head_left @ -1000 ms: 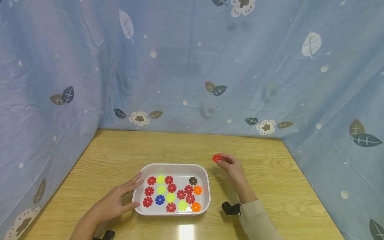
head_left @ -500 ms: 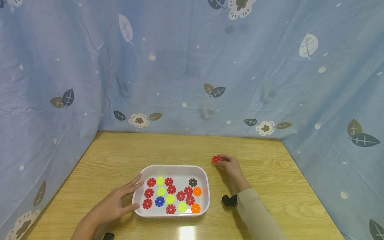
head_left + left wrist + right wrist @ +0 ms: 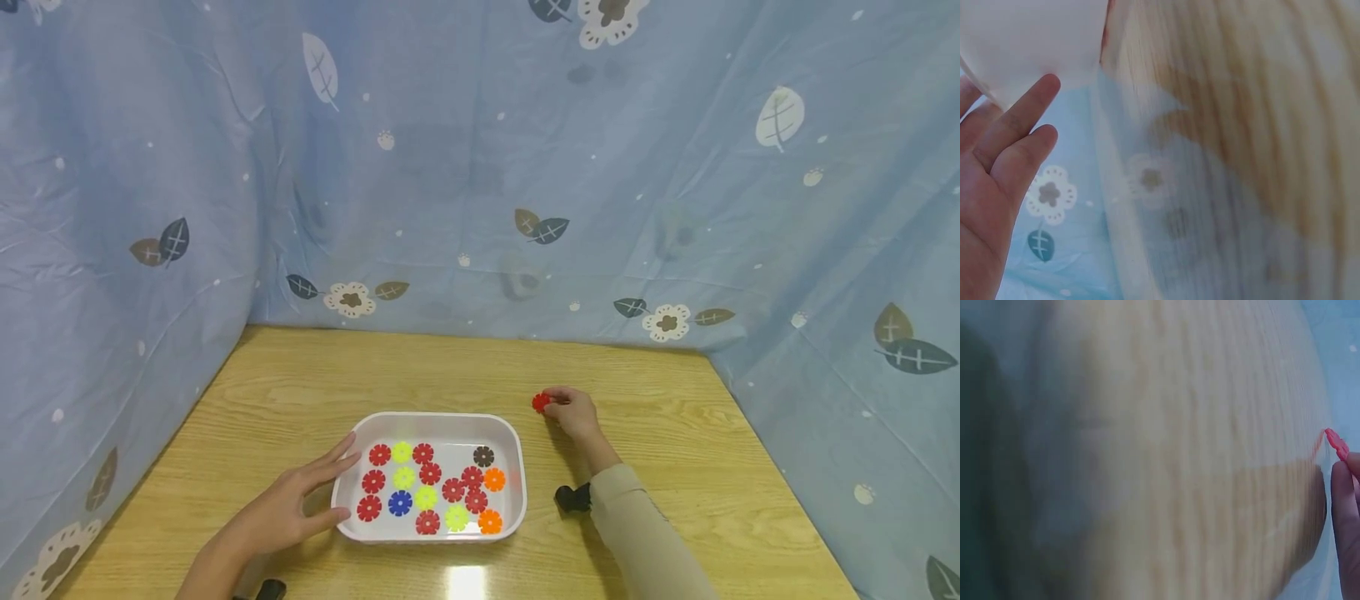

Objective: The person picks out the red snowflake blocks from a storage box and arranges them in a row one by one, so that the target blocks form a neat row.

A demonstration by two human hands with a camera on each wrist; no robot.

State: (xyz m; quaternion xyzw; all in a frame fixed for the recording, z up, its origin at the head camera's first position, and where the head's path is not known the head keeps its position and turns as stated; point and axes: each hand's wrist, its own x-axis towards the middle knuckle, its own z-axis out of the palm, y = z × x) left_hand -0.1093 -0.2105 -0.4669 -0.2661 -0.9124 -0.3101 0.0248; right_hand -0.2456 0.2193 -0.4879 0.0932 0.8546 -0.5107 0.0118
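Observation:
In the head view my right hand (image 3: 576, 416) pinches a red notched plastic disc (image 3: 540, 402) between thumb and fingers, low over the table behind the tray's right corner. The right wrist view shows this red disc (image 3: 1337, 444) tilted at the fingertips, with its reflection on the tabletop. My left hand (image 3: 288, 510) rests against the left end of a white plastic tray (image 3: 429, 425), its fingers fairly straight and spread along the rim. In the left wrist view, fingers (image 3: 1025, 115) lie against the tray's outer wall (image 3: 1035, 37).
Inside the tray lie several red discs (image 3: 373, 481), several yellow ones (image 3: 403, 477), two orange ones (image 3: 494, 479), a blue disc (image 3: 400, 502) and a dark brown disc (image 3: 483, 456). The wooden table (image 3: 315, 367) meets a blue patterned curtain (image 3: 450, 183) behind and at both sides.
My right hand has come slightly down and closer to the tabletop with the red disc pinched in it. The left hand and the tray hold their places.

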